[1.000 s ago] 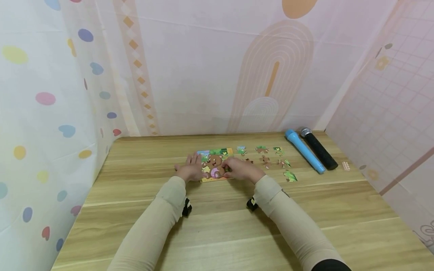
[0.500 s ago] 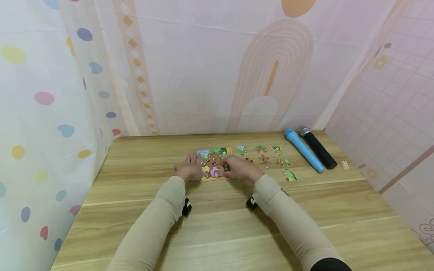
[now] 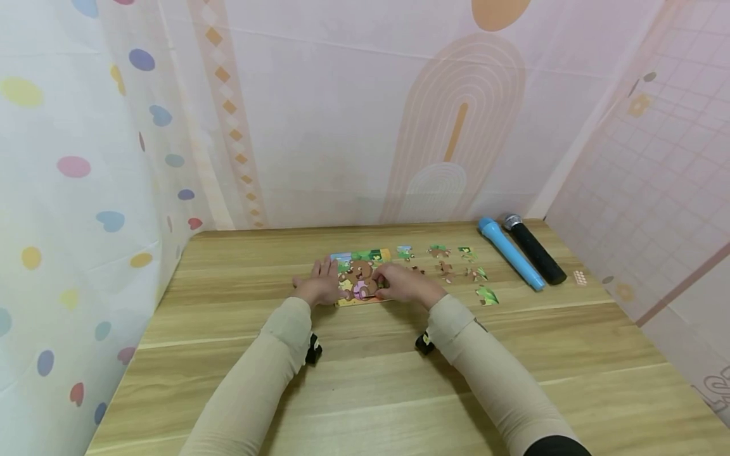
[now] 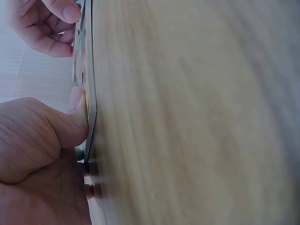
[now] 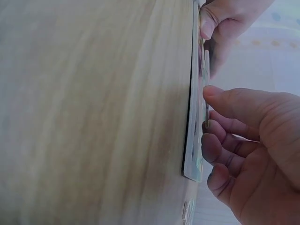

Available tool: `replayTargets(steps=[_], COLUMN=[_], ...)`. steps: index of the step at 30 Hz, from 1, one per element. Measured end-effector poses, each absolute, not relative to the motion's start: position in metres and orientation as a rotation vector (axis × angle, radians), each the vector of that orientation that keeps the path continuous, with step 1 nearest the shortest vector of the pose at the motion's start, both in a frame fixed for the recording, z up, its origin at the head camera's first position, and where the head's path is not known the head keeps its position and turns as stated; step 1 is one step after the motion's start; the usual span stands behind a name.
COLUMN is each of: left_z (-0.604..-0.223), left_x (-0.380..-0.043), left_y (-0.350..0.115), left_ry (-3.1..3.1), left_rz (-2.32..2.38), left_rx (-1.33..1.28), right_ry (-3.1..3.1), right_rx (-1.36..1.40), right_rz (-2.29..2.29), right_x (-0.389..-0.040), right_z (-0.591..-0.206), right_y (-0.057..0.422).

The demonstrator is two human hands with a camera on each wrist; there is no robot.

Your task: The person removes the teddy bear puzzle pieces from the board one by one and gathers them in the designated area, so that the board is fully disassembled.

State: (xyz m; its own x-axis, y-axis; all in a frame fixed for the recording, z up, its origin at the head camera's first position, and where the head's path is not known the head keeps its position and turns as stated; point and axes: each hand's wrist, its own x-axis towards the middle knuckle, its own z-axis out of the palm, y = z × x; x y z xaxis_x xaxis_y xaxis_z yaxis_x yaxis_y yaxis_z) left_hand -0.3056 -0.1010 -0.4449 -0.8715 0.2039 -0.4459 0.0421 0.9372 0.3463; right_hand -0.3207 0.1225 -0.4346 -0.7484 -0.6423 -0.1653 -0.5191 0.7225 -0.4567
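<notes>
A jigsaw puzzle board with a bear picture lies flat on the wooden table. My left hand rests at its left side, fingers straight and spread, with the thumb pressing on the board's face in the left wrist view. My right hand is over the board's right part, its thumb and fingertips pinching a thin puzzle piece just above the surface. That piece is seen edge-on in the right wrist view, and its picture is mostly hidden. The hand covers part of the board.
Loose puzzle pieces lie right of the board, among them a green one, a brown one and a blue-green one. Farther right lie a blue microphone and a black microphone. Patterned curtains hang behind.
Both hands keep nearly the same places. The piece under the right fingers shifts slightly over the board; the loose pieces stay where they were.
</notes>
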Motion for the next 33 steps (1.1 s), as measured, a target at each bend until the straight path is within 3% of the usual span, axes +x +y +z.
replayTargets(steps=[13, 33], left_z=[-0.434, -0.436], left_x=[-0.296, -0.296], left_y=[-0.103, -0.102], left_ry=[2.604, 2.613], left_rz=[0.495, 0.490], left_rx=[0.194, 0.207], right_ry=[2.659, 2.727], right_rx=[-0.887, -0.865], right_rz=[-0.593, -0.660], right_x=[-0.316, -0.299], right_z=[-0.427, -0.417], right_y=[0.139, 0.223])
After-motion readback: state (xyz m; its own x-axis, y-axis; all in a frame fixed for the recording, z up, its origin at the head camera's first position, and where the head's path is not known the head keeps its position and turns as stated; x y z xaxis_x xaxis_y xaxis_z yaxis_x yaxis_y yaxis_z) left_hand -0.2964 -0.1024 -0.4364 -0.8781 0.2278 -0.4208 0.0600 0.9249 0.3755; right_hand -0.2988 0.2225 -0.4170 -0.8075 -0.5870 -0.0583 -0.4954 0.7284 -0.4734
